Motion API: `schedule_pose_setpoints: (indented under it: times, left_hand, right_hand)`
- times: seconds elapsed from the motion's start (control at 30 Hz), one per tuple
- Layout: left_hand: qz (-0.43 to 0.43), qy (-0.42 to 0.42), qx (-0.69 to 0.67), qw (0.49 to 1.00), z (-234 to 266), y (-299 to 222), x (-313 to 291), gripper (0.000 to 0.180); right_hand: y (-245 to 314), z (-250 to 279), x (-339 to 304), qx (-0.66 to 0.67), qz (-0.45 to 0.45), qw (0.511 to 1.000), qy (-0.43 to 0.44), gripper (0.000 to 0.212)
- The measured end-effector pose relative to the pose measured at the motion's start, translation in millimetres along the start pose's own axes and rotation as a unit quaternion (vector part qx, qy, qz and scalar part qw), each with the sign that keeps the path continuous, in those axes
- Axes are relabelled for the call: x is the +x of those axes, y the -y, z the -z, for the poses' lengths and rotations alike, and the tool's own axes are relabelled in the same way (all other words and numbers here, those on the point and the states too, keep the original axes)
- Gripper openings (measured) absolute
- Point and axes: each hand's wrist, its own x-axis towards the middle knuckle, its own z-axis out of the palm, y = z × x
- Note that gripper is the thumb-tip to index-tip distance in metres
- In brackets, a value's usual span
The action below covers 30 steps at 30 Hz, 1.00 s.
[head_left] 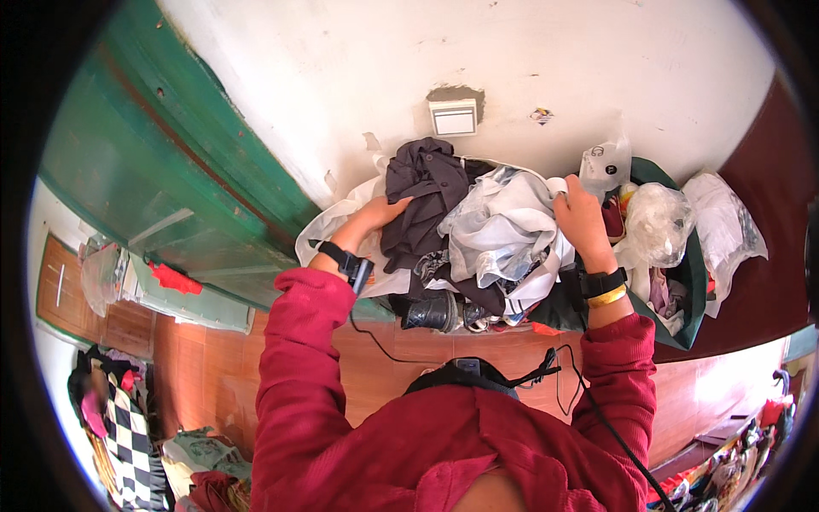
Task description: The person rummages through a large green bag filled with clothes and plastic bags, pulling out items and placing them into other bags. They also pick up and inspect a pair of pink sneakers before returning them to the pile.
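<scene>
A heap of clothes sits in a white bag (317,232) against the wall. On its left side lies a dark grey buttoned shirt (424,192), with my left hand (381,213) closed on its left edge; some of those fingers are hidden in the folds. Beside the shirt is a crumpled pale grey-white garment (503,224). My right hand (581,220) is at the far right of the heap, its fingers closed round a white rolled edge (556,185), which looks like part of the bag's rim. Dark shoes (429,311) stand under the heap's near side.
To the right, a dark green bag (695,290) holds clothes and a clear plastic bag (661,224). A white plastic bag (723,230) rests on the dark red surface (768,282). A green door (162,171) stands left. A black cable (597,405) crosses my right arm.
</scene>
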Motion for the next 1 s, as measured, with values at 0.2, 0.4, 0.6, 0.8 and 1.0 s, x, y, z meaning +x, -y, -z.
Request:
schedule_pose_setpoints:
  times: [0.2,0.4,0.6,0.8,1.0]
  left_hand:
    - [-0.096,0.073,-0.443,0.889,11.3,-36.9,-26.9,0.040]
    - [-0.464,0.175,-0.145,0.856,-16.4,-134.6,-71.4,0.039]
    - [-0.605,-0.112,0.192,0.764,-65.0,-170.3,-71.0,0.030]
    - [-0.591,0.003,0.156,0.791,-115.1,-159.8,-63.5,0.058]
    - [-0.519,0.061,0.342,0.781,-172.8,-188.7,-44.4,0.043]
  right_hand:
    - [-6.8,2.9,0.7,0.041,-0.024,0.999,-0.004,0.014]
    - [-18.2,7.4,-0.8,0.069,0.039,0.996,-0.051,0.014]
    - [-33.4,21.5,-8.7,0.081,-0.094,0.992,0.010,0.017]
    - [-21.4,24.3,-17.5,0.051,-0.034,0.997,-0.038,0.014]
    - [-9.6,12.9,-20.7,0.011,0.000,1.000,-0.006,0.010]
